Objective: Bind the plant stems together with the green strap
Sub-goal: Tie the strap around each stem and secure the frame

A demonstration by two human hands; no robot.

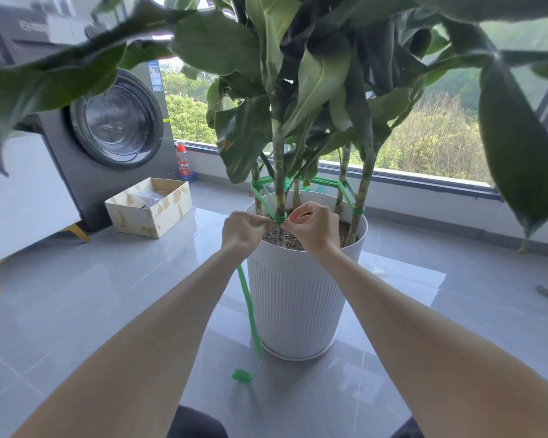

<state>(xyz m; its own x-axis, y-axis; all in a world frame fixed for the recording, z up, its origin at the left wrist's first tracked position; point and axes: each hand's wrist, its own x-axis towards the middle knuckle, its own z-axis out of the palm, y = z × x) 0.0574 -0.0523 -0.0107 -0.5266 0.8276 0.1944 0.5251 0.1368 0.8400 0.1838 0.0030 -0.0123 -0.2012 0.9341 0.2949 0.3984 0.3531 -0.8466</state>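
A tall leafy plant with several pale stems (pixel 279 172) grows from a white ribbed pot (pixel 293 298) on the floor. A green strap (pixel 326 181) runs from stem to stem above the pot's rim and is wound around the nearest stem at a knot (pixel 279 220). My left hand (pixel 242 230) pinches the strap just left of that knot. My right hand (pixel 314 227) pinches it just right of the knot. The strap's loose tail (pixel 249 311) hangs from under my left hand down the pot's side to a small roll (pixel 242 375) on the tiles.
A grey washing machine (pixel 108 128) stands at the left, with an open cardboard box (pixel 149 207) in front of it. A red-capped bottle (pixel 182 162) sits by the window sill. Big leaves hang close over the view. Grey tiles surround the pot.
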